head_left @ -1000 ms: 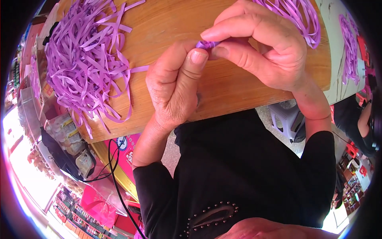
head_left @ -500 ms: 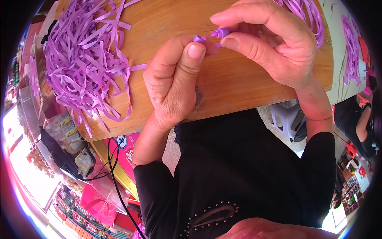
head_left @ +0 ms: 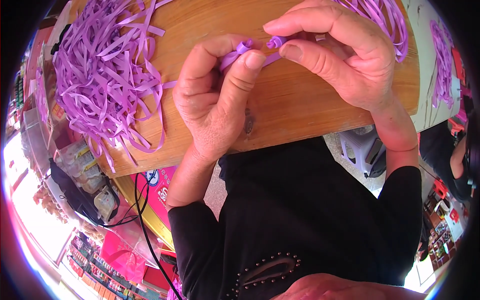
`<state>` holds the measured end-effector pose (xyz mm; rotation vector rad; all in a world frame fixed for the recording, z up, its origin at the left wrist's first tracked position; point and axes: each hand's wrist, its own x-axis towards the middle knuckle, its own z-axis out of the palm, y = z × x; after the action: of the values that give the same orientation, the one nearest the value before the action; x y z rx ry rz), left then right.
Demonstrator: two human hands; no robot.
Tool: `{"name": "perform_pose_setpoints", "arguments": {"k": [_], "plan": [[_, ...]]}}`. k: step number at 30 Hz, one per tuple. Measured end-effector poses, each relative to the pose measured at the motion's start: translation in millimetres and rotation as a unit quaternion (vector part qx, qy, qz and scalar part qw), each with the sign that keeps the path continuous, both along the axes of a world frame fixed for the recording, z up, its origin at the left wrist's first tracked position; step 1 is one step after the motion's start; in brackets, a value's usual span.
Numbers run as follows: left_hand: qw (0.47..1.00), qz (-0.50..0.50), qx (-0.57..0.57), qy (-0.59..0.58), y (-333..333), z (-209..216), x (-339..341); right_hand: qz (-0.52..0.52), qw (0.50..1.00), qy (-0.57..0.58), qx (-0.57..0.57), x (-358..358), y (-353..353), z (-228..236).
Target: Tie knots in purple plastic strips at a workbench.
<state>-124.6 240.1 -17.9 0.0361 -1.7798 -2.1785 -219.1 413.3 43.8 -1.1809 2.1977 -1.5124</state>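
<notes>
Over the wooden table, my right hand (head_left: 340,52) pinches a small rolled purple ribbon bud (head_left: 276,42) between thumb and forefinger. A strip of the same ribbon (head_left: 271,60) runs from beneath it toward my left hand (head_left: 217,95). There my thumb and forefinger are closed on the ribbon, and a folded curl (head_left: 243,47) stands up between their tips. The bud and the curl are a short gap apart. My right hand's other fingers are curved, and part of what lies behind them is hidden.
A tangled heap of purple ribbons (head_left: 107,75) covers the table's left side. More looped ribbon (head_left: 385,22) lies at the far right, beside the wooden table edge (head_left: 412,75). A grey plastic stool (head_left: 360,150) and black cables (head_left: 140,215) are below table level. Another person's arm (head_left: 459,157) shows at right.
My left hand has shifted slightly left, and its forefinger has drawn back from the thumb, showing more ribbon. The bud in my right hand has turned to show its rolled end.
</notes>
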Motion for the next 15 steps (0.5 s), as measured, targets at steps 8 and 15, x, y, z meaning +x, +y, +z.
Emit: {"name": "perform_pose_setpoints", "arguments": {"k": [8, 15], "plan": [[0.995, -0.077, 0.058, 0.03, -8, -3, -4, 0.014, 0.991, -0.117, 0.057, -7, 6, 6], [0.998, -0.019, 0.062, -0.011, 27, 6, -9, 0.065, 0.992, -0.038, -0.098, 0, 3, -26]]}}
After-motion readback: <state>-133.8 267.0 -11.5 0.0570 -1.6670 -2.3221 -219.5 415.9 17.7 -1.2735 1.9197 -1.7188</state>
